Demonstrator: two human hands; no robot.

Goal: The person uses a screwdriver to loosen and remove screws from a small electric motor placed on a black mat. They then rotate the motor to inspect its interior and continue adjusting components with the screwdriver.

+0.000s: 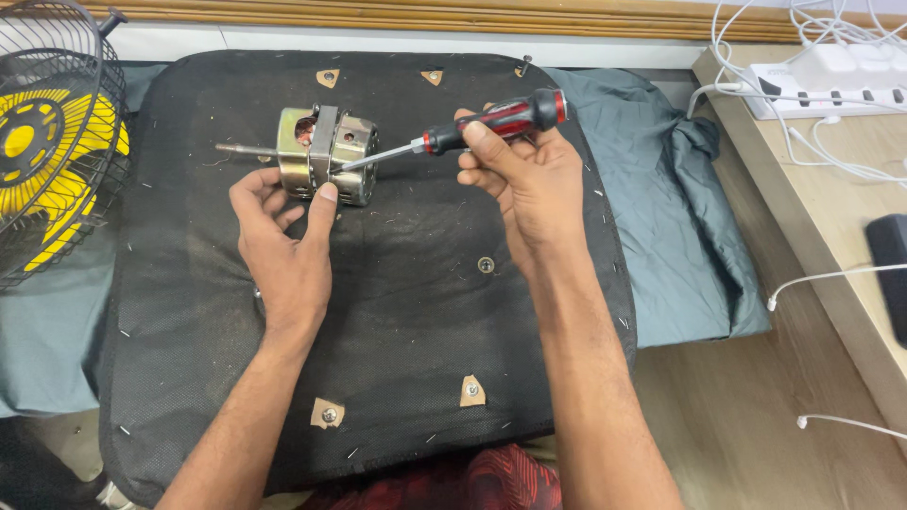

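Right hand (520, 165) grips screwdriver (491, 123), seemingly touching motor (326, 156).

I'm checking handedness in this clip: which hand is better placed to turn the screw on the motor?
Probably the right hand: it grips the screwdriver, whose tip meets the motor. The left hand steadies the housing.
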